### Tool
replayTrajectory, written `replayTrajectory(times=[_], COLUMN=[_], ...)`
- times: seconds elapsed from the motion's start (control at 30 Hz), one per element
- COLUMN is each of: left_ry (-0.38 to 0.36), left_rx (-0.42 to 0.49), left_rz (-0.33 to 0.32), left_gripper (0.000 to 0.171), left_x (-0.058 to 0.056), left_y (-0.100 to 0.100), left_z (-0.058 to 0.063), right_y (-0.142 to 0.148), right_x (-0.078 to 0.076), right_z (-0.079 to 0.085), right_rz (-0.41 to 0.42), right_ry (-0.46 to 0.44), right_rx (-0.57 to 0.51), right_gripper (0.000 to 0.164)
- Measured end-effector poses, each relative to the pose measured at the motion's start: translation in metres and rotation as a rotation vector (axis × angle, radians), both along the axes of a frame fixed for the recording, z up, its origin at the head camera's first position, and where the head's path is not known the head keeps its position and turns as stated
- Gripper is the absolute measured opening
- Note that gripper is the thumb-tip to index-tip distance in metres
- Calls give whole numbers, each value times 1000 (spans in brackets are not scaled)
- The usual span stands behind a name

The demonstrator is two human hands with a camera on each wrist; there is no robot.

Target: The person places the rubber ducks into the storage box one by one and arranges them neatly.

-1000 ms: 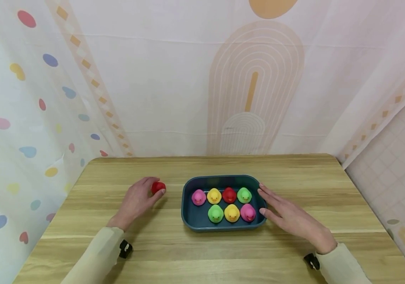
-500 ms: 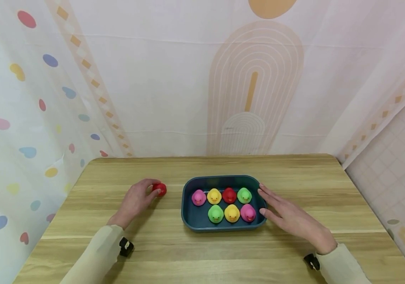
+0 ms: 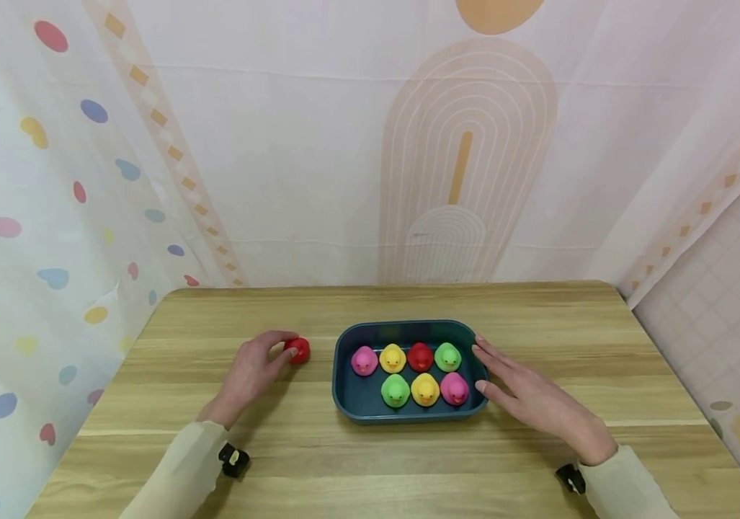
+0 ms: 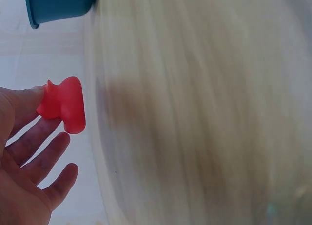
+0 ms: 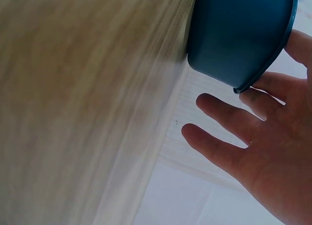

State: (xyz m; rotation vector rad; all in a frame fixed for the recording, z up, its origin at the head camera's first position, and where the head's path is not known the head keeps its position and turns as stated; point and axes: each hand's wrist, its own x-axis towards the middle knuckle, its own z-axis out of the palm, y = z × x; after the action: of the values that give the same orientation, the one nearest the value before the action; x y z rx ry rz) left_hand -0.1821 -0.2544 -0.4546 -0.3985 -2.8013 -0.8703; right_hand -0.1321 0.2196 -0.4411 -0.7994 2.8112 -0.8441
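Observation:
My left hand (image 3: 249, 371) pinches a small red rubber duck (image 3: 300, 350) between thumb and forefinger, left of the tray. In the left wrist view the duck (image 4: 68, 105) is side-on to the table, with a slim gap showing under its base. The other fingers of that hand (image 4: 29, 161) stay spread apart. On the opposite side, my right hand (image 3: 535, 396) rests its fingertips and thumb on the right rim of a dark teal tray (image 3: 359, 414). Several rubber ducks stand in it in two rows: pink (image 3: 364, 361), yellow (image 3: 392, 357), red (image 3: 420, 357) and green (image 3: 448, 357).
A wood-grain table (image 3: 370, 468) lies under everything. Behind it hangs a pale patterned curtain (image 3: 305, 158), which also covers the left side. Black straps (image 3: 233, 460) sit at both wrists. Inside the tray, the front left corner holds no duck.
The left hand shifts slightly right and toward me, carrying the red duck closer to the tray; the duck's turn in the fingers shows more of it. Right hand and tray stay put.

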Motion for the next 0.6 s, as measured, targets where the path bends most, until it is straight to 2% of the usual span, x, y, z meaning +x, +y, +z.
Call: replayTrajectory(times=[0.6], left_ry=[104], left_rx=[52], left_rz=[-30], left_gripper=[27], left_x=[18], left_y=[15], left_z=[10], right_y=[0], right_x=[0], right_z=[1], right_rz=[0], right_ry=[-2], right_rx=[4], right_gripper=[64])
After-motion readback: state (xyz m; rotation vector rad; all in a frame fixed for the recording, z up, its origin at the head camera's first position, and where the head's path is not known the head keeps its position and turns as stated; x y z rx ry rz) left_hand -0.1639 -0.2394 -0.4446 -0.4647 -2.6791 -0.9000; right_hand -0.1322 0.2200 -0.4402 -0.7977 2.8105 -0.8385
